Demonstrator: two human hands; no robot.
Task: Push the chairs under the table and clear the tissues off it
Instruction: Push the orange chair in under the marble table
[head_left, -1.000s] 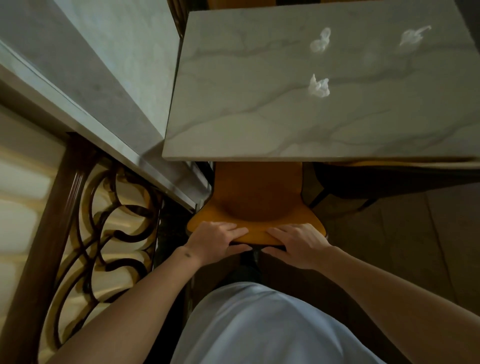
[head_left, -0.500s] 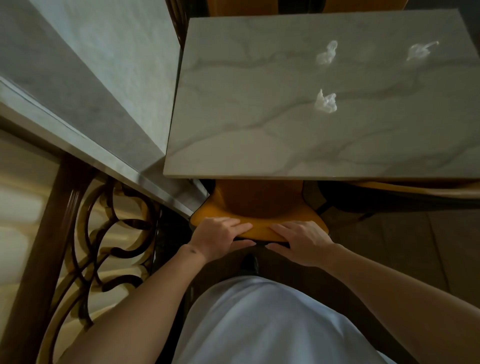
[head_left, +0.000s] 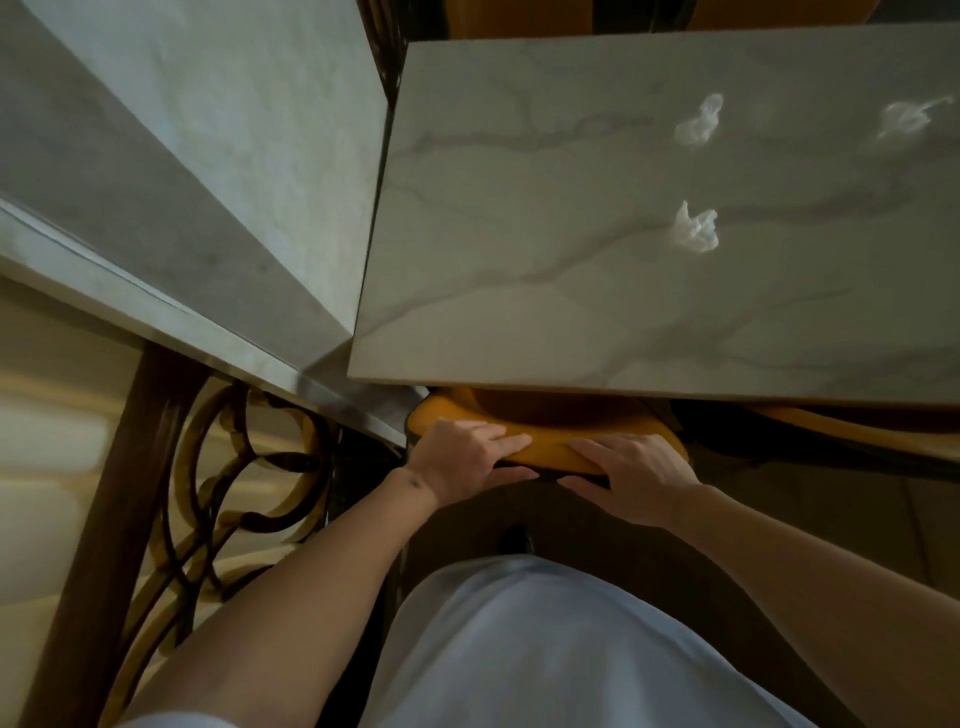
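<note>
An orange chair (head_left: 545, 435) stands at the near edge of the marble table (head_left: 545, 270), its seat almost wholly under the tabletop. My left hand (head_left: 462, 460) grips the top of the chair back on the left, fingers over it and thumb underneath. My right hand (head_left: 636, 475) grips the same rim on the right. Three crumpled white tissues lie on the table: one nearest me (head_left: 696, 231), one farther back (head_left: 701, 122) and one at the far right (head_left: 906, 117).
A second orange chair (head_left: 841, 427) shows under the table's near edge on the right. More orange chair backs (head_left: 571, 18) stand at the far side. A marble ledge (head_left: 171, 171) and a wooden railing with metal scrollwork (head_left: 223, 467) close off the left.
The orange chair has slid forward under the table with both hands on its back. Much less of its seat shows now, and the table edge is closer to my hands.
</note>
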